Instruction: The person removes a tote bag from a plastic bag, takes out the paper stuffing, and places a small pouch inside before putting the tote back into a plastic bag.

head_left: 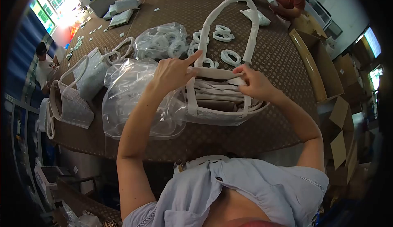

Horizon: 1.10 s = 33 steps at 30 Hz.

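A pale handbag (217, 117) stands on the table in front of me with its top open, showing folded light material and a zip inside. One of its long, white-wrapped handles (253, 30) arches up on the far side. At the bag's left far corner is my left hand (174, 73), its index finger stretched along the foot of the handle and its thumb at the rim. My right hand (258, 83) grips the right far rim between thumb and fingers. Clear plastic bags (127, 100) lie by my left forearm.
White wrapped rings (230, 58) and a clear bag of similar rings (161, 42) lie beyond the handbag. More handbags (71, 106) stand at left. Cardboard boxes (315, 63) line the right side. One person (286, 0) works at the far right, another (46, 65) at left.
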Available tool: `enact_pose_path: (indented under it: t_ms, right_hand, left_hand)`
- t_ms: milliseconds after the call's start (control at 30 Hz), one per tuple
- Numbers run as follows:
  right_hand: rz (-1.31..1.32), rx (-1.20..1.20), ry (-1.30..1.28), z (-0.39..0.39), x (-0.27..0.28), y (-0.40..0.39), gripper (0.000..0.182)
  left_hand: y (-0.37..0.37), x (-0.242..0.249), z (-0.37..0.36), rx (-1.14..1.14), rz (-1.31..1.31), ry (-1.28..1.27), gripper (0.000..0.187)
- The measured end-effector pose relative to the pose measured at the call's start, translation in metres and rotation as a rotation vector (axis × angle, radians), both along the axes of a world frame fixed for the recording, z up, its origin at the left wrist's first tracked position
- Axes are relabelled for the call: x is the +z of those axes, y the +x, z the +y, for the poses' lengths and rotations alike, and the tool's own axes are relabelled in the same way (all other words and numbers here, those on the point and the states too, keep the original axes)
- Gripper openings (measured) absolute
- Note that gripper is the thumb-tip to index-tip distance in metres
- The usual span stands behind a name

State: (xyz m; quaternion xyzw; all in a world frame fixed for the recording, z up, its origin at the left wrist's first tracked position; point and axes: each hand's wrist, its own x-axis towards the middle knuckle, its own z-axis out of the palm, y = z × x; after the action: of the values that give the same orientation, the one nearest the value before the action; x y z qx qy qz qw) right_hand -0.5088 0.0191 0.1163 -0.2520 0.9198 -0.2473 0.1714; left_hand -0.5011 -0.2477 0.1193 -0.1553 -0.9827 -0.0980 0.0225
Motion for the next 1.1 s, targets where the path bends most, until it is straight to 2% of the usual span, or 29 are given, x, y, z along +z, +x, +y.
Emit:
enact_pose_path:
  t_ms: [33, 67, 133, 167, 233, 267, 300, 333, 367, 400, 467, 500, 533, 600, 633, 667, 700, 733, 767, 833, 867, 933, 967, 1000, 1067, 1100]
  right_hand:
    - [-0.049, -0.031, -0.258, 0.001, 0.007, 0.010, 0.048]
    - [-0.041, -0.024, -0.248, 0.000, 0.009, 0.020, 0.048]
    - [0.171, 0.022, -0.901, 0.000, 0.010, 0.049, 0.053]
    - [0.175, 0.026, -0.896, 0.000, 0.019, 0.063, 0.053]
    - [0.151, 0.198, -1.281, 0.002, 0.042, 0.094, 0.058]
    - [0.287, 0.168, -1.105, 0.015, 0.031, 0.114, 0.058]
    - [0.233, 0.293, -0.851, 0.018, 0.029, 0.121, 0.057]
    - [0.205, 0.436, -0.593, 0.021, 0.027, 0.129, 0.056]
    - [-0.019, 0.714, -0.246, 0.010, 0.033, 0.130, 0.054]
    - [-0.023, 0.699, -0.247, 0.008, 0.017, 0.137, 0.054]
    - [0.124, 0.867, 0.177, 0.001, -0.018, 0.152, 0.047]
    - [0.122, 0.864, 0.171, 0.001, -0.015, 0.149, 0.047]
    - [0.080, 0.866, -0.074, 0.005, -0.005, 0.134, 0.041]
    - [-0.078, 0.649, -0.408, -0.004, 0.030, 0.106, 0.029]
    - [-0.184, 0.435, -0.488, -0.013, 0.042, 0.091, 0.025]
    - [0.049, 0.348, -0.426, -0.027, 0.033, 0.075, 0.021]
    - [0.278, 0.257, -0.363, -0.044, 0.015, 0.059, 0.017]
    - [0.315, 0.326, -0.324, -0.058, -0.006, 0.042, 0.019]
    - [0.355, 0.397, -0.285, -0.072, -0.026, 0.027, 0.020]
    - [0.287, 0.395, 0.097, -0.102, -0.054, 0.008, 0.019]
    - [0.293, 0.396, 0.087, -0.111, -0.057, 0.009, 0.019]
    - [0.453, 0.508, 0.283, -0.121, -0.060, 0.012, 0.020]
    - [0.663, 0.542, 0.230, -0.119, -0.066, 0.016, 0.021]
    - [0.669, 0.537, 0.223, -0.120, -0.075, 0.019, 0.021]
    - [0.873, 0.407, 0.001, -0.122, -0.085, 0.019, 0.026]
    - [0.875, 0.406, 0.002, -0.119, -0.085, 0.014, 0.026]
  left_hand:
    - [0.004, 0.005, 0.000, 0.006, -0.032, -0.014, 0.041]
    - [0.002, 0.004, -0.003, 0.013, -0.024, -0.005, 0.041]
    - [-0.006, -0.007, -0.010, -0.034, -0.002, 0.137, 0.037]
    - [-0.009, -0.013, -0.013, -0.033, 0.004, 0.141, 0.037]
    - [-0.018, -0.020, -0.017, 0.012, -0.084, 0.166, 0.034]
    - [-0.018, -0.017, -0.015, 0.029, -0.099, 0.187, 0.035]
    - [-0.017, -0.015, -0.013, 0.044, -0.117, 0.206, 0.038]
    - [-0.015, -0.012, -0.011, 0.052, -0.176, 0.208, 0.053]
    - [-0.009, -0.009, -0.006, 0.037, -0.181, 0.206, 0.053]
    - [0.000, -0.008, -0.002, -0.022, -0.132, 0.137, 0.057]
    - [0.013, -0.011, 0.003, -0.087, -0.089, 0.066, 0.061]
    - [0.017, -0.013, 0.003, -0.067, -0.067, 0.054, 0.061]
    - [0.019, -0.014, 0.002, -0.043, -0.041, 0.044, 0.061]
    - [0.017, -0.025, -0.001, 0.027, 0.026, 0.127, 0.056]
    - [0.017, -0.029, -0.001, 0.094, 0.101, 0.212, 0.051]
    - [0.019, -0.029, -0.002, 0.097, 0.104, 0.208, 0.051]
    - [0.021, -0.029, -0.004, 0.136, 0.100, 0.309, 0.045]
    - [0.023, -0.028, -0.006, 0.177, 0.097, 0.407, 0.040]
    - [0.025, -0.028, -0.008, 0.184, 0.103, 0.398, 0.040]
    - [0.030, -0.032, -0.009, 0.227, 0.151, 0.435, 0.032]
    - [0.033, -0.033, -0.010, 0.227, 0.156, 0.424, 0.032]
    - [0.035, -0.034, -0.010, 0.281, 0.142, 0.450, 0.031]
    - [0.036, -0.036, -0.010, 0.280, 0.162, 0.479, 0.031]
    - [0.037, -0.037, -0.009, 0.277, 0.166, 0.470, 0.031]
    - [0.036, -0.038, -0.006, 0.300, 0.187, 0.440, 0.029]
    - [0.033, -0.037, -0.004, 0.299, 0.189, 0.441, 0.029]
